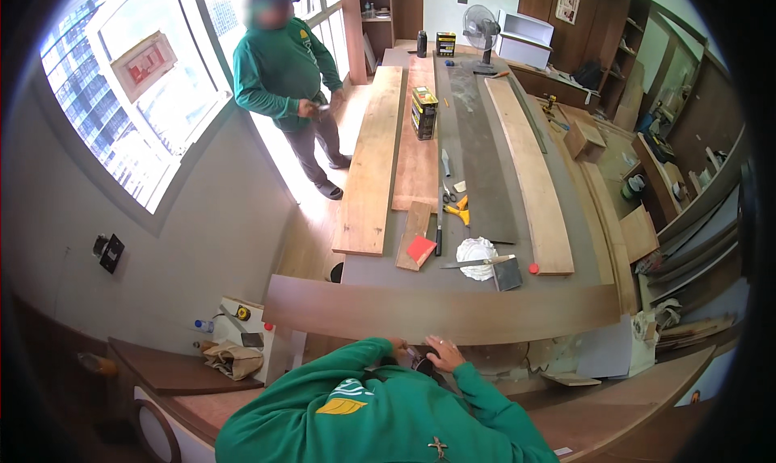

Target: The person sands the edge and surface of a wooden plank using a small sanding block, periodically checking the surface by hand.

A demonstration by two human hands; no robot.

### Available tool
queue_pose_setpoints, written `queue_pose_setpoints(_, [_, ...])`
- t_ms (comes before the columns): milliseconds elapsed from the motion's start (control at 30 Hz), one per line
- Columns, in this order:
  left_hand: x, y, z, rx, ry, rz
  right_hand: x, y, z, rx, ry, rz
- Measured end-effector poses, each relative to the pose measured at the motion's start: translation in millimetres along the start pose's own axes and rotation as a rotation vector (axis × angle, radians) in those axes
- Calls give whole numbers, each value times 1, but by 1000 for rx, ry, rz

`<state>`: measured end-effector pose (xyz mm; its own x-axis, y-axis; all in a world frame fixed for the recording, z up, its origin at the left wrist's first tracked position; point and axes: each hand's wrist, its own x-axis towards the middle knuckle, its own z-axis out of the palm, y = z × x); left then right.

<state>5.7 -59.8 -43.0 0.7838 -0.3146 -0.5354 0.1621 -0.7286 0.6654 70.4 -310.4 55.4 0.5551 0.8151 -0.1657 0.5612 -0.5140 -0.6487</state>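
Observation:
A long brown board lies crosswise along the near end of the table, in front of my body. My right hand is at the board's near edge, fingers spread, nothing seen in it. Close beside it, my left hand is curled at the same edge, partly hidden by its sleeve. A small pale thing shows by its fingers, too small to name. Beyond the board lie a white cloth with a flat blade across it, a dark block and a red sheet on a short wooden piece.
Long planks run down the table, with a curved one on the right. A can, yellow-handled scissors and a fan stand or lie farther off. Another person stands at the left. Stacked boards lean right.

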Motion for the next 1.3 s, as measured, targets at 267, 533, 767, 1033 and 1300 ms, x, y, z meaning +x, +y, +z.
queue_pose_setpoints(267, [3,-7,-34,-125,-20,-180,32,15,-42,-23,46,-17])
queue_pose_setpoints(533, [13,4,-41,-140,126,-84,29,61,-23,190,83,57])
queue_pose_setpoints(767, [8,-3,-26,-33,74,-129,16,61,-12,302,270,91])
queue_pose_setpoints(1033, [14,34,6,-102,15,-135,-44,79,19,429,381,267])
queue_pose_setpoints(1300, [28,14,14,132,-27,-12,-61,111,9,340,712,301])
